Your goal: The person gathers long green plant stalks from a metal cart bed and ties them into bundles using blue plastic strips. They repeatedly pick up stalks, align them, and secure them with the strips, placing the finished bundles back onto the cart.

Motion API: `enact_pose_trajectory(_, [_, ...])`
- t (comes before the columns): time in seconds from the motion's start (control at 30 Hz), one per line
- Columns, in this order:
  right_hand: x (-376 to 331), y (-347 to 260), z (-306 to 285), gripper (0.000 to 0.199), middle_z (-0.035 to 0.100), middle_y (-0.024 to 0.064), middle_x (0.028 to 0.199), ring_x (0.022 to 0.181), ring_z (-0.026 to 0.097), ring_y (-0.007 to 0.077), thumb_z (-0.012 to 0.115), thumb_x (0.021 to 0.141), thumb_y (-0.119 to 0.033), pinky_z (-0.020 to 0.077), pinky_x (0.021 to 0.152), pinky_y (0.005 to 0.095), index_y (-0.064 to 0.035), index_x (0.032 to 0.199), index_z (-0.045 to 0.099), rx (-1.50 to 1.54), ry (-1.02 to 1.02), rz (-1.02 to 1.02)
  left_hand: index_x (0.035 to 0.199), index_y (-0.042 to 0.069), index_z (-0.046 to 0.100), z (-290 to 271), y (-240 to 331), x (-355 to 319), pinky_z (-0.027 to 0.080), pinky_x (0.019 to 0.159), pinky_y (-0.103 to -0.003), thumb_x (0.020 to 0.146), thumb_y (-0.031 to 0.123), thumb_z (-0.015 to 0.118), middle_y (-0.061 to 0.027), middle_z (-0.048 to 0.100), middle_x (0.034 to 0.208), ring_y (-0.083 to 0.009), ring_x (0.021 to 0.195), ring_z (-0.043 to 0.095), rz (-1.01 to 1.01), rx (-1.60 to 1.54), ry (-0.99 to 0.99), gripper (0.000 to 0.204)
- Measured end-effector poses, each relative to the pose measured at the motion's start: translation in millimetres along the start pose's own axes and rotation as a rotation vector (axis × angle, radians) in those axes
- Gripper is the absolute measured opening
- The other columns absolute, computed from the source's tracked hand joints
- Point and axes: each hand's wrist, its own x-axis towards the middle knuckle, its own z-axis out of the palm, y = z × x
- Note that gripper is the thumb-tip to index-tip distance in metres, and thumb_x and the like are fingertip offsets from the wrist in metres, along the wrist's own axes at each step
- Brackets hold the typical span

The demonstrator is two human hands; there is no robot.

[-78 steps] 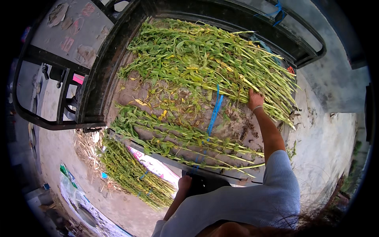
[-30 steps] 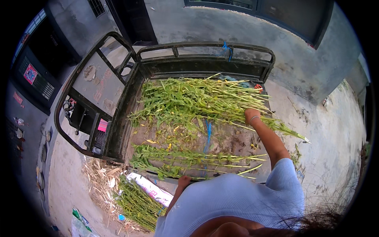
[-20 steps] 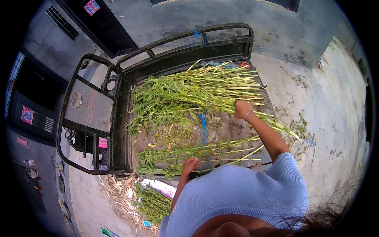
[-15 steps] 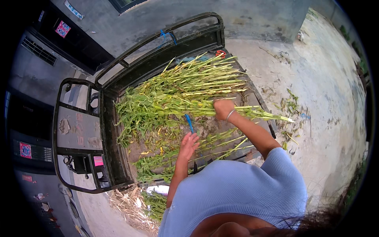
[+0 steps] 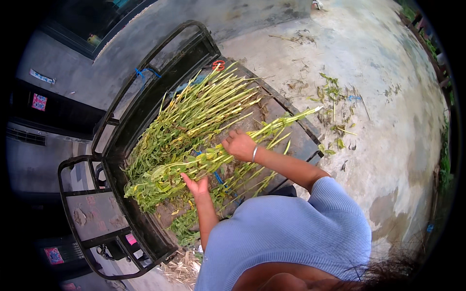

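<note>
Long green leafy stalks (image 5: 189, 126) lie piled in the bed of a small dark cart (image 5: 145, 104). My right hand (image 5: 239, 145), with a bracelet at the wrist, grips a bundle of these stalks (image 5: 272, 127) near its middle. My left hand (image 5: 196, 185) presses under the leafy end of the same bundle with fingers spread. A blue strap (image 5: 218, 178) lies on the cart floor beneath the bundle. More stalks (image 5: 242, 182) lie nearer to me in the bed.
The cart's front frame and seat area (image 5: 92, 213) sit at the lower left. Loose leaves and stems (image 5: 335, 97) litter the concrete ground on the right. Dry straw (image 5: 182, 266) lies below the cart's edge. A dark wall with a window (image 5: 73, 29) stands behind.
The view has swung round so the cart now lies diagonally. My left hand came up from below onto the stalks, and my right hand closed on a bundle.
</note>
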Motion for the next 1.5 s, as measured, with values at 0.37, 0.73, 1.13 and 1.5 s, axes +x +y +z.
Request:
enact_pose_trajectory(0.37, [-18.5, -45.4, 36.5, 0.07, 0.058, 0.0083, 0.086, 0.081, 0.055, 0.0269, 0.079, 0.051, -0.032, 0.0392, 0.069, 0.0414, -0.0099, 0.111, 0.051, 0.107, -0.218, 0.094, 0.127, 0.011, 0.041, -63.9, 34.9, -56.3, 0.032, 0.098, -0.051, 0.075, 0.043, 0.063, -0.0093, 0.045, 0.127, -0.0306, 0.113, 0.042, 0.125, 0.057, 0.317, 0.065])
enact_pose_trajectory(0.73, [-66.6, -75.2, 144.8, 0.06, 0.061, 0.0049, 0.09, 0.088, 0.057, 0.025, 0.077, 0.051, -0.041, 0.0392, 0.075, 0.0413, -0.0106, 0.098, 0.056, 0.24, -0.476, -0.093, 0.139, 0.006, 0.013, -151.8, 7.9, -136.2, 0.036, 0.091, -0.031, 0.07, -0.009, 0.064, -0.0146, 0.041, 0.124, -0.0218, 0.108, 0.042, 0.128, 1.061, 0.293, 0.087])
enact_pose_trajectory(1.13, [-91.5, -79.3, 193.8, 0.059, 0.057, 0.0071, 0.103, 0.104, 0.05, 0.0249, 0.071, 0.06, -0.05, 0.0368, 0.082, 0.0453, -0.0124, 0.104, 0.058, 0.163, -0.787, 0.031, 0.095, 0.004, 0.055, -268.6, -11.2, -86.0, 0.046, 0.082, -0.05, 0.085, 0.027, 0.059, -0.0109, 0.058, 0.092, -0.0289, 0.09, 0.055, -0.154, 0.046, 0.738, 0.026])
enact_pose_trajectory(1.5, [-111.3, -79.6, 154.9, 0.056, 0.063, 0.0135, 0.078, 0.078, 0.062, 0.0295, 0.068, 0.064, -0.052, 0.048, 0.066, 0.0432, -0.0083, 0.098, 0.062, 0.416, -0.802, 0.062, 0.106, 0.002, 0.049, -244.0, -15.4, -135.8, 0.045, 0.084, -0.04, 0.087, 0.022, 0.055, -0.01, 0.057, 0.098, -0.0234, 0.093, 0.054, -0.052, 0.624, 0.421, 0.028])
